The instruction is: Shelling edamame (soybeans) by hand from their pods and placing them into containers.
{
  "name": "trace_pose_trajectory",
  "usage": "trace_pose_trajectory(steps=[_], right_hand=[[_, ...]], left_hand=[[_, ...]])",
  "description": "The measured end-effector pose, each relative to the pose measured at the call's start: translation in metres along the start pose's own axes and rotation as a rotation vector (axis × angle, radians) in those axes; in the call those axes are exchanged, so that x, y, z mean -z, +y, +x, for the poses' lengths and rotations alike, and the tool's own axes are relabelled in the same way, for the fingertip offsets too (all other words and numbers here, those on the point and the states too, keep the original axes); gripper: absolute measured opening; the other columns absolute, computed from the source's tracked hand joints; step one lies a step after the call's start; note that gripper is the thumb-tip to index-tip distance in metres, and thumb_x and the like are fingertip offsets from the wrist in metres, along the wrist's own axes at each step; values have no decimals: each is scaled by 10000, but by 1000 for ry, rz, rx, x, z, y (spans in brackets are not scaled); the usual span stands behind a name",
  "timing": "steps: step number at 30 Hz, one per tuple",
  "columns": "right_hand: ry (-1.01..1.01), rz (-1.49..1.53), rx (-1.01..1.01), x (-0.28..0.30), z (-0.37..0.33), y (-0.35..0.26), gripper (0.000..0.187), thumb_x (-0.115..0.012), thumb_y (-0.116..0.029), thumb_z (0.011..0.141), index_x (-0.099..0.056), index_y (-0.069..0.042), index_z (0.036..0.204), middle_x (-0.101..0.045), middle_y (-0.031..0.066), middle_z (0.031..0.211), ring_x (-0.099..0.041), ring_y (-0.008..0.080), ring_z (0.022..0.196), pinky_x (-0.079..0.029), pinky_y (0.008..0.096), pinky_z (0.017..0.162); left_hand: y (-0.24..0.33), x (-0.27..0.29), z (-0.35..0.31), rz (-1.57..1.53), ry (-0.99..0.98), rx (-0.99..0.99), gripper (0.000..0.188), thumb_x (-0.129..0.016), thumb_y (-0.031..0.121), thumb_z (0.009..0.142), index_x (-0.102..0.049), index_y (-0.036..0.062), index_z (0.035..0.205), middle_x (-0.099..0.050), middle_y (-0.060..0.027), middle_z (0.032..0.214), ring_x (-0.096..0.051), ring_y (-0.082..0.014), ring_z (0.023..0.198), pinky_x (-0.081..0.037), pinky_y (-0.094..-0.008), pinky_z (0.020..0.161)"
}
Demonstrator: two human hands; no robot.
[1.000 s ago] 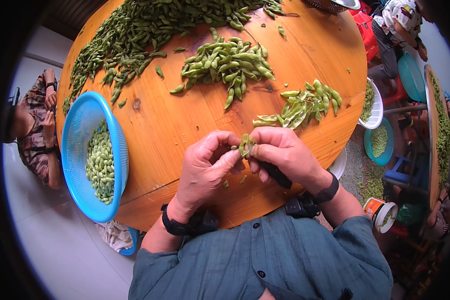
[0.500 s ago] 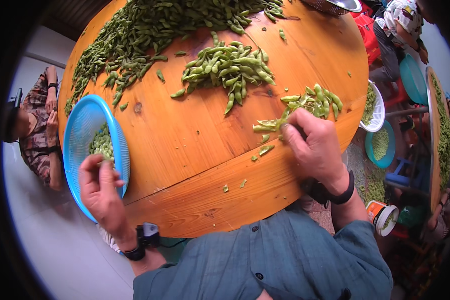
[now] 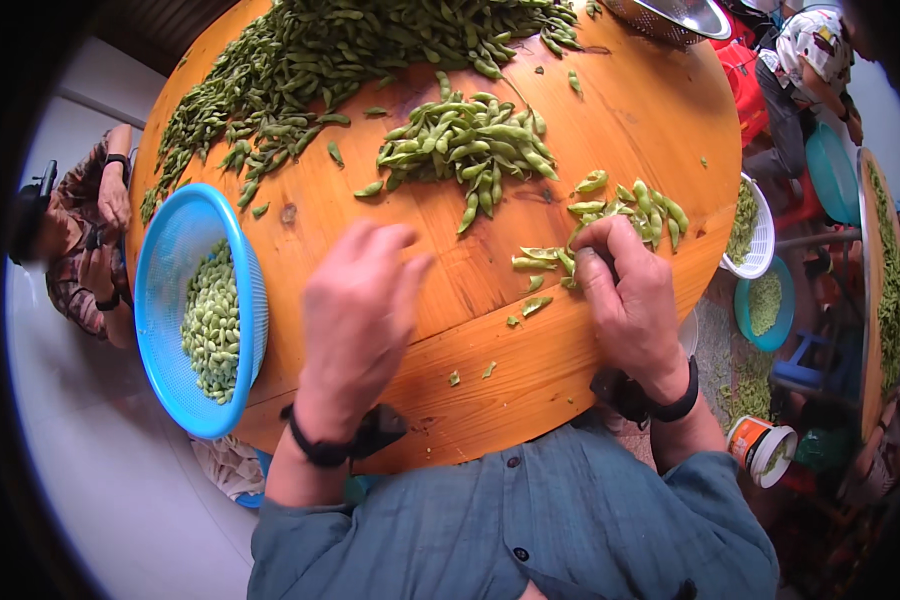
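left hand (image 3: 355, 320) back from the blue basket (image 3: 170, 262), open, empty; right hand (image 3: 625, 295) pinching a pod (image 3: 545, 254)

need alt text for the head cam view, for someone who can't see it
A person's right hand picks at green pods on a round wooden table, while the left hand hovers open above the wood. A blue basket of shelled beans sits at the left edge, with larger pod heaps farther back.

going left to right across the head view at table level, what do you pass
Seated person → blue basket of shelled beans → left hand → middle pile of pods → right hand at the small pod pile → white basket → teal bowl
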State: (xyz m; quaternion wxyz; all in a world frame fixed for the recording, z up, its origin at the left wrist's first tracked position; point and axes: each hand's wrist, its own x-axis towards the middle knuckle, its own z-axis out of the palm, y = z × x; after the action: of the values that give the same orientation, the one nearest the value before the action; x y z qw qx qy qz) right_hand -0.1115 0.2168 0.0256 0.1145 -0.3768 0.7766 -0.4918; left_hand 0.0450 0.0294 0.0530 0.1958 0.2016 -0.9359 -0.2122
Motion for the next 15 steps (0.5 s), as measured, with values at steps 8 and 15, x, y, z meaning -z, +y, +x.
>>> trace_pose_trajectory(steps=[8, 15], right_hand=[[-103, 255, 48, -15, -9, -15, 179, -519, 79, 893, -603, 34, 1044, -603, 127, 840, -609, 221, 721, -492, 315, 682], [-144, 274, 5, -24, -8, -13, 198, -535, 42, 898, -607, 48, 1082, -644, 168, 864, -654, 272, 741, -516, 332, 687]], left_hand=[[-17, -57, 25, -14, -27, -47, 187, -712, 111, 845, -615, -11, 948, -582, -131, 865, -610, -295, 729, -488, -378, 643], [-6, -41, 1, -836, -228, 481, 121, -711, 60, 870, -632, 24, 954, -613, 15, 814, -548, -53, 627, -442, -224, 544]])
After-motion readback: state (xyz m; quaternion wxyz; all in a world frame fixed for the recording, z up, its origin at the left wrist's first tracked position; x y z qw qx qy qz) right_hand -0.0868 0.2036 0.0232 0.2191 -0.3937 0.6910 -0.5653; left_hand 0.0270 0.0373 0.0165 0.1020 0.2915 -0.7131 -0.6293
